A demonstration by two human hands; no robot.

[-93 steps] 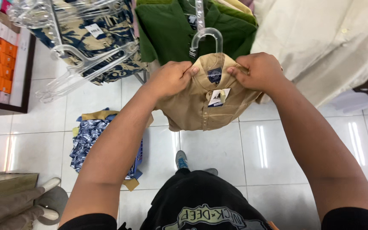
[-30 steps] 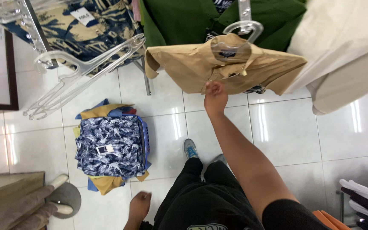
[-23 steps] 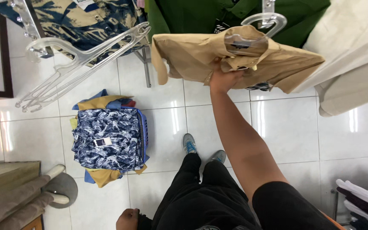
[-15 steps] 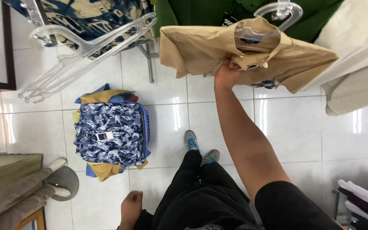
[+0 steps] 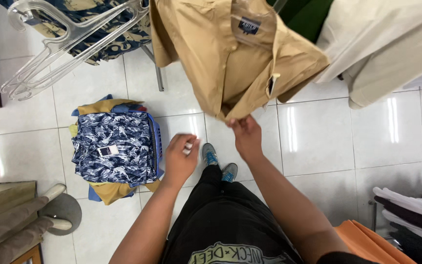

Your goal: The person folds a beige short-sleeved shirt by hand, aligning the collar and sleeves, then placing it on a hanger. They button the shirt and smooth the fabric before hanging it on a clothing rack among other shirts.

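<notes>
While the right hand [image 5: 246,138] pinches the hanging tan shirt's [image 5: 230,63] lower hem, the left hand [image 5: 179,159] hovers loosely curled, empty, just beside it.

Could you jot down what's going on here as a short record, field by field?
Place: clothes shop with a white tiled floor
Right hand: pinching the bottom hem of a tan shirt on a clear hanger
Left hand: raised below the shirt, holding something small and white, not touching the shirt
On the floor: blue basket of folded shirts, blue patterned shirt on top
Nearby: empty clear hangers, cream garments
</notes>
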